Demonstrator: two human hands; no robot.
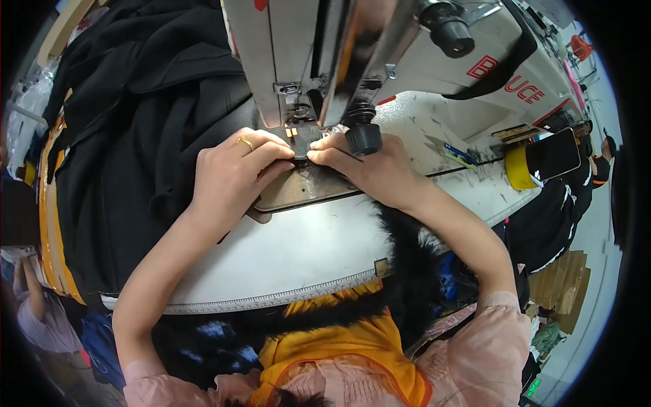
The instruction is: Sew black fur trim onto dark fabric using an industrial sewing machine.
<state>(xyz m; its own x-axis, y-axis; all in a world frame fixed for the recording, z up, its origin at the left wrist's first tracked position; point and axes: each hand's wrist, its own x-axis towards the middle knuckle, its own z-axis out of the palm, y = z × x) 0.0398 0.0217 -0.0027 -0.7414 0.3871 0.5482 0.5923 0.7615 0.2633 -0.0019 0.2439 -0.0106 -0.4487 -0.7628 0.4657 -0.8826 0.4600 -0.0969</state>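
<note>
My left hand, with a gold ring on one finger, is closed at the metal bed of a white sewing machine. Its thumb and fingertips pinch the edge of a small piece of black cloth just in front of the presser foot. From the other side my right hand pinches the same edge, its fingertips close to the left ones. A black furry strip hangs from beneath my right wrist over the table edge and crosses my lap. The needle tip cannot be made out.
A large heap of black fabric covers the left side. Along the white table's front edge runs a measuring tape. To the right lie a yellow tape roll, a phone and a blue pen. Another person sits at far left.
</note>
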